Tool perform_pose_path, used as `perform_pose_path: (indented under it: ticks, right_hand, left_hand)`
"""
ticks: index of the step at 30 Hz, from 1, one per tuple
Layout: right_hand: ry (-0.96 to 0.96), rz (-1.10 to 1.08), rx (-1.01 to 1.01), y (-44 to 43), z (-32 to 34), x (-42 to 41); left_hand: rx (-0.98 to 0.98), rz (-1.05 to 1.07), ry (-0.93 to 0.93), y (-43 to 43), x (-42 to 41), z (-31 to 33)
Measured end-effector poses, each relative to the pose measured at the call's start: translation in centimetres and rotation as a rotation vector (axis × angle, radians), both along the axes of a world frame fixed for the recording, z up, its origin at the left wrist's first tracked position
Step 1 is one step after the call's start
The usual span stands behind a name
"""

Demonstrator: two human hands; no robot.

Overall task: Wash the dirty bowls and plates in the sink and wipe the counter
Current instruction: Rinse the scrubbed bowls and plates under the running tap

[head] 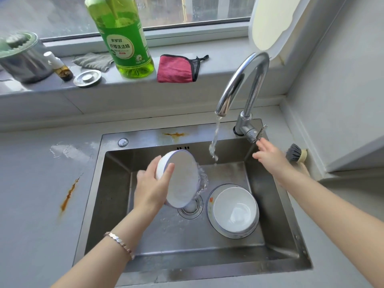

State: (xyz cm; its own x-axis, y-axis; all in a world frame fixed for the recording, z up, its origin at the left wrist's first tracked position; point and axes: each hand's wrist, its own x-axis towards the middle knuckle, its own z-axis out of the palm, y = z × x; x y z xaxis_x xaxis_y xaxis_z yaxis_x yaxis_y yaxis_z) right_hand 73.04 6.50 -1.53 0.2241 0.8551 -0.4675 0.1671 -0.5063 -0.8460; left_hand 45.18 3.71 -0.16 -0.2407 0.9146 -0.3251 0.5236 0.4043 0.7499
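Steel sink | left hand grips tilted white bowl, water spilling | right hand splayed

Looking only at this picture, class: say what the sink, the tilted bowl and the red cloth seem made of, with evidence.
The sink looks like brushed stainless steel: grey metal, dull streaky reflections. The bowl seems glazed ceramic, possibly melamine: smooth glossy white, blue rim. The cloth looks like microfibre: fuzzy nap, soft fold.

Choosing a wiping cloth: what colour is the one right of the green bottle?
Cloth: red, black trim; head view.
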Motion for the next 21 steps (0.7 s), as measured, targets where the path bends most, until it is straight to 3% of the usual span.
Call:
perform_pose_path:
  ticks: [3,5,13,16,18,21]
  right_hand:
    - [-0.112,0.116,-0.013,-2.7,-0.9,-1.4]
    - [-0.194,0.225,-0.028,-4.3,-1.7,-2.2]
    - [-0.349,0.427,-0.101,-8.3,-2.8,-3.6]
    - [-0.44,0.462,-0.124,-9.2,-3.1,-2.8]
    - [-0.476,0.475,-0.16,-9.8,-3.4,-2.3]
    - [-0.555,0.464,-0.231,-10.6,-4.1,-1.6]
  left_hand:
    - [0.104,-0.127,0.363,-1.0,-1.3,1.3]
    - [0.184,-0.188,0.506,-1.7,-2.3,1.8]
    - [0.612,-0.486,0.907,-4.7,-5.9,1.0]
    - [0.67,-0.545,0.98,-5.5,-7.1,0.1]
    - [0.567,-0.5,0.937,-5.9,-7.2,-0.1]
    - [0.068,-0.214,0.647,-5.8,-6.3,0.0]
